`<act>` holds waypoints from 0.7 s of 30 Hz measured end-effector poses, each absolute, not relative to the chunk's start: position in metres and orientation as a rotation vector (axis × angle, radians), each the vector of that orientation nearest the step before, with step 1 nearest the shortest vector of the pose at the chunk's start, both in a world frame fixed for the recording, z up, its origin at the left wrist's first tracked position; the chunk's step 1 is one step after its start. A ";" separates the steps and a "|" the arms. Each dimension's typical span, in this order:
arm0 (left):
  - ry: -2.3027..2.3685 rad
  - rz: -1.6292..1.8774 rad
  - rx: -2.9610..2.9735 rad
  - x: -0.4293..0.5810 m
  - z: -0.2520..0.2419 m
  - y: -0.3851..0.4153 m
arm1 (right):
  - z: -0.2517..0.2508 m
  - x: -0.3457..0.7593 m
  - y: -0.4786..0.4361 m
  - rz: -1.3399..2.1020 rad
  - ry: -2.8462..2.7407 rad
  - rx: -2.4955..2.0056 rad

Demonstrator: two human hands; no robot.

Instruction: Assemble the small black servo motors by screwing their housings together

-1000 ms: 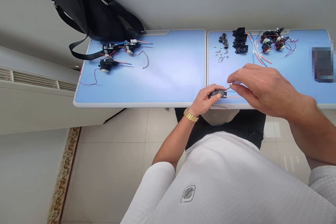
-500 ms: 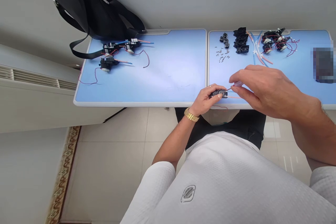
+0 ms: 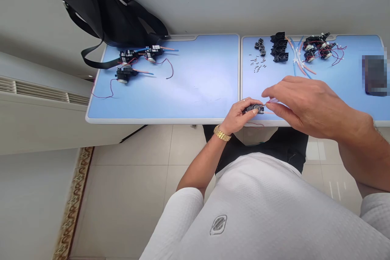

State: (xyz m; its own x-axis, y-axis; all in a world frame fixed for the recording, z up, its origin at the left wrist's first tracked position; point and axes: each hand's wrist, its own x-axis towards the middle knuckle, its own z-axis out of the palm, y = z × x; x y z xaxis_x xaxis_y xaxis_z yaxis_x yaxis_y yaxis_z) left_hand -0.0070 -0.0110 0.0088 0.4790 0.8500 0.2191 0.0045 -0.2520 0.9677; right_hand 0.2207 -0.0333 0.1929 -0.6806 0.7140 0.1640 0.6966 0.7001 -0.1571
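My left hand grips a small black motor part near the front edge of the right blue table. A thin red wire hangs from the part below the edge. My right hand pinches a slim screwdriver with a clear handle, its tip at the part. A gold watch is on my left wrist.
At the back of the right table lie small screws, black housings, pale tubes and wired motor units. A dark blurred object sits far right. The left table carries three wired units and a black bag.
My right hand has shifted slightly left, bringing the screwdriver closer to the part. My left hand has kept still.
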 end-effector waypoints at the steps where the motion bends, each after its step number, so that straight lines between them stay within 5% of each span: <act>1: 0.753 0.958 1.634 -0.007 0.008 -0.011 | 0.194 0.220 -0.033 0.177 -2.711 -1.083; 12: 0.717 0.979 1.658 -0.007 0.010 -0.010 | 0.189 0.226 -0.031 -0.062 -2.628 -1.327; 21: 0.738 0.965 1.625 -0.008 0.009 -0.011 | 0.190 0.226 -0.029 0.071 -2.678 -1.101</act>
